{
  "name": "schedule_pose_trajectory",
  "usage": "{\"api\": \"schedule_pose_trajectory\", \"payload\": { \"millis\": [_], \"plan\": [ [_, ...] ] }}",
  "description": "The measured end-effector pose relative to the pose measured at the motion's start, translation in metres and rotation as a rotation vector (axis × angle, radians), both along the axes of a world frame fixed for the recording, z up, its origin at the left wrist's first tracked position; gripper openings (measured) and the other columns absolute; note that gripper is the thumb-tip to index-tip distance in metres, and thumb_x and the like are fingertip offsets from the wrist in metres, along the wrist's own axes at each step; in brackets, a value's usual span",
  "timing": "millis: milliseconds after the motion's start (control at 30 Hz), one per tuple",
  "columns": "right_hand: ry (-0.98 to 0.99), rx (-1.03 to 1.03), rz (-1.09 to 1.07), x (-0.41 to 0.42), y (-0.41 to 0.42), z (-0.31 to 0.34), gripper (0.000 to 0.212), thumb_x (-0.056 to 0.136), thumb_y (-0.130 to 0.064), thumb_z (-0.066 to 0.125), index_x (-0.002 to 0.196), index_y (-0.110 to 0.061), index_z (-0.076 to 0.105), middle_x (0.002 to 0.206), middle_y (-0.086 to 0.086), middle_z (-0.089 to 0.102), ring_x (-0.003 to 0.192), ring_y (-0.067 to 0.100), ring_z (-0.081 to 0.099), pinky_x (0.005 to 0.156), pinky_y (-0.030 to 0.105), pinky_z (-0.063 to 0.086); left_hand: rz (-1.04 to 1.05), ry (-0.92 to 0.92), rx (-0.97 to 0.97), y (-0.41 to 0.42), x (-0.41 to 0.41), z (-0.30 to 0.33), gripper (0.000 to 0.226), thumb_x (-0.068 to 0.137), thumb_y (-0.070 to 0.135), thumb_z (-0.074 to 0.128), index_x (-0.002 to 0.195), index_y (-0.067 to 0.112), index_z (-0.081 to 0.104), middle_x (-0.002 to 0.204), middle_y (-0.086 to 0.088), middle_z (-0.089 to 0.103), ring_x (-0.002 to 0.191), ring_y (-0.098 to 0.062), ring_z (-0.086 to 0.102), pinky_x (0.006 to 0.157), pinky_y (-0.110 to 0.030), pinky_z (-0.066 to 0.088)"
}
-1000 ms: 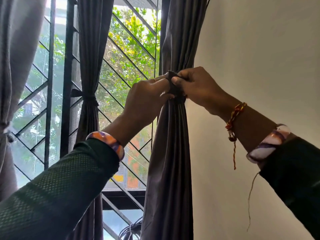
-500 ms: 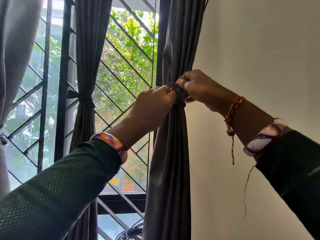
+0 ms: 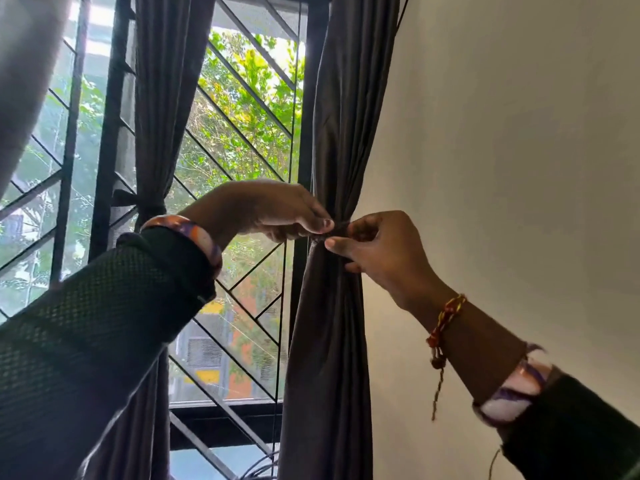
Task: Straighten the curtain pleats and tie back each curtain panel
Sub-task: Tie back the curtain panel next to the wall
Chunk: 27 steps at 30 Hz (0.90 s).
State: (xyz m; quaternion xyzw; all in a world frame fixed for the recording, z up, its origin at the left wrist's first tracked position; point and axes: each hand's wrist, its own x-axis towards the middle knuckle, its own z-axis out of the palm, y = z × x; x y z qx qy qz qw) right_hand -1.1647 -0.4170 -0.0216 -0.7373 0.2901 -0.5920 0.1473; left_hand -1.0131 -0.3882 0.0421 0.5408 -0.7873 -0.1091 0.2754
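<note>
A dark grey curtain panel point(image 3: 341, 133) hangs at the window's right side, gathered at mid-height by a dark tie-back band point(image 3: 338, 231). My left hand point(image 3: 277, 213) pinches the band from the left with thumb and fingers curled. From the right, my right hand point(image 3: 377, 251) pinches the same band at the gathered spot. Most of the band is hidden between my fingers. A second dark panel point(image 3: 162, 98) hangs to the left, cinched by its own tie point(image 3: 138, 200). Part of a third panel point(image 3: 24, 81) shows at the far left.
A black window grille point(image 3: 242, 140) with diagonal bars stands behind the curtains, trees beyond it. A plain cream wall point(image 3: 502, 150) fills the right side. Dark cables point(image 3: 259, 471) lie by the sill at the bottom.
Both hands have dropped lower in view and drawn slightly apart along the band. My left hand now reaches over from above, and my right hand has turned palm-side toward me.
</note>
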Motion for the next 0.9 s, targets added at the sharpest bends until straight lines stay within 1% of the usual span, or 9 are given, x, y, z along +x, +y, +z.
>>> {"api": "schedule_pose_trajectory", "payload": {
  "millis": [133, 233, 300, 367, 467, 533, 667, 800, 900],
  "plan": [
    [0.015, -0.017, 0.027, 0.002, 0.003, -0.004, 0.021, 0.074, -0.023, 0.077, 0.092, -0.012, 0.076, 0.083, 0.007, 0.074, 0.081, 0.021, 0.07, 0.078, 0.046, 0.057, -0.175, 0.293, 0.126, -0.006, 0.009, -0.007, 0.043, 0.089, 0.016, 0.049, 0.047, 0.018, 0.056, 0.045, 0.01, 0.038, 0.041, -0.003, 0.027, 0.043, -0.018, 0.017],
    [-0.009, -0.09, 0.003, 0.0, 0.006, 0.001, 0.018, 0.071, -0.023, 0.079, 0.082, -0.009, 0.075, 0.077, 0.011, 0.072, 0.076, 0.026, 0.07, 0.071, 0.048, 0.057, -0.241, 0.403, 0.154, -0.007, 0.01, -0.009, 0.039, 0.086, 0.019, 0.053, 0.047, 0.017, 0.058, 0.043, 0.01, 0.039, 0.038, -0.001, 0.028, 0.038, -0.014, 0.018],
    [0.153, -0.247, -0.178, -0.002, 0.006, 0.004, 0.02, 0.077, -0.027, 0.075, 0.083, -0.008, 0.073, 0.078, 0.01, 0.071, 0.073, 0.025, 0.068, 0.07, 0.044, 0.057, -0.204, 0.415, 0.09, -0.008, 0.009, -0.01, 0.042, 0.091, 0.019, 0.047, 0.051, 0.015, 0.06, 0.041, 0.01, 0.04, 0.037, -0.001, 0.029, 0.037, -0.014, 0.019],
    [0.404, -0.426, -0.441, -0.004, 0.011, 0.006, 0.022, 0.087, -0.031, 0.063, 0.093, -0.011, 0.069, 0.089, 0.009, 0.07, 0.08, 0.026, 0.066, 0.074, 0.04, 0.055, -0.158, 0.379, -0.016, -0.007, 0.006, -0.011, 0.041, 0.094, 0.018, 0.046, 0.057, 0.011, 0.061, 0.039, 0.011, 0.038, 0.036, -0.002, 0.028, 0.037, -0.014, 0.02],
    [0.575, -0.554, -0.576, -0.006, 0.023, 0.01, 0.021, 0.094, -0.025, 0.05, 0.105, -0.013, 0.064, 0.101, 0.01, 0.066, 0.09, 0.029, 0.063, 0.078, 0.04, 0.053, -0.101, 0.344, -0.16, -0.007, 0.004, -0.01, 0.031, 0.095, 0.018, 0.046, 0.074, 0.002, 0.062, 0.037, 0.012, 0.039, 0.036, -0.001, 0.028, 0.039, -0.014, 0.022],
    [0.633, -0.602, -0.625, -0.009, 0.029, 0.014, 0.021, 0.095, -0.022, 0.047, 0.108, -0.012, 0.062, 0.102, 0.01, 0.065, 0.091, 0.029, 0.063, 0.077, 0.037, 0.052, -0.077, 0.421, -0.24, -0.009, 0.007, -0.011, 0.027, 0.095, 0.015, 0.046, 0.08, 0.001, 0.064, 0.037, 0.013, 0.041, 0.035, -0.001, 0.028, 0.039, -0.014, 0.021],
    [0.705, -0.618, -0.715, -0.021, 0.039, 0.021, 0.022, 0.097, -0.02, 0.043, 0.108, -0.013, 0.061, 0.102, 0.009, 0.064, 0.092, 0.03, 0.062, 0.074, 0.035, 0.047, -0.036, 0.649, -0.367, -0.018, 0.02, -0.015, 0.024, 0.093, 0.012, 0.049, 0.078, 0.01, 0.068, 0.038, 0.012, 0.041, 0.036, -0.003, 0.028, 0.04, -0.014, 0.017],
    [0.732, -0.643, -0.737, -0.028, 0.042, 0.022, 0.022, 0.097, -0.022, 0.044, 0.106, -0.011, 0.061, 0.097, 0.008, 0.064, 0.089, 0.028, 0.063, 0.068, 0.03, 0.041, -0.032, 0.725, -0.434, -0.026, 0.016, -0.022, 0.027, 0.094, 0.011, 0.049, 0.074, 0.012, 0.067, 0.036, 0.012, 0.041, 0.033, -0.001, 0.028, 0.039, -0.011, 0.018],
    [0.65, -0.646, -0.725, -0.037, 0.029, 0.021, 0.025, 0.095, -0.028, 0.046, 0.098, -0.013, 0.065, 0.081, 0.006, 0.06, 0.076, 0.025, 0.058, 0.062, 0.025, 0.035, -0.046, 0.729, -0.519, -0.026, 0.007, -0.031, 0.028, 0.095, 0.011, 0.047, 0.076, 0.014, 0.067, 0.036, 0.014, 0.041, 0.034, 0.001, 0.027, 0.037, -0.011, 0.019]
  ]
}}
